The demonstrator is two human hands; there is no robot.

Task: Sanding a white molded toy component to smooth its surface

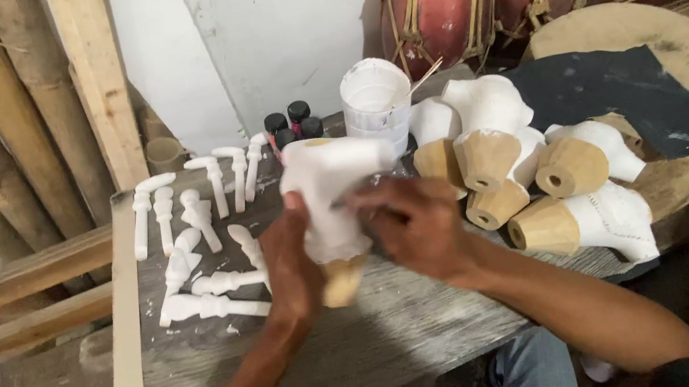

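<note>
The left hand (290, 268) grips a white-painted carved wooden piece (331, 195) from the side, its fingers wrapped around the narrow waist, with the bare wood base pointing down and towards the person. The piece is held up above the middle of the grey plank table (383, 341), clear of its surface. The right hand (412, 224) is pressed against the piece's right side; its fingers (364, 201) are drawn close together and blurred, pinched on something thin and dark that is too smeared to identify.

To the left of the hands lie small white turned pegs (198, 241) in loose rows, reaching nearly to the table's left edge, where a pale wooden strip (123, 359) runs along it. To the right, a heap of similar carved pieces (538, 166) — white tops, bare wood bases facing out — crowds the table's right edge. Behind the held piece stand a white plastic cup (376, 104) with a stick in it and several small dark bottles (292, 124), just beside each other near the far edge.

The only open stretch of table is the near part — between the hands and the front edge. Bamboo poles (2, 125) lean against the wall at the far left.
</note>
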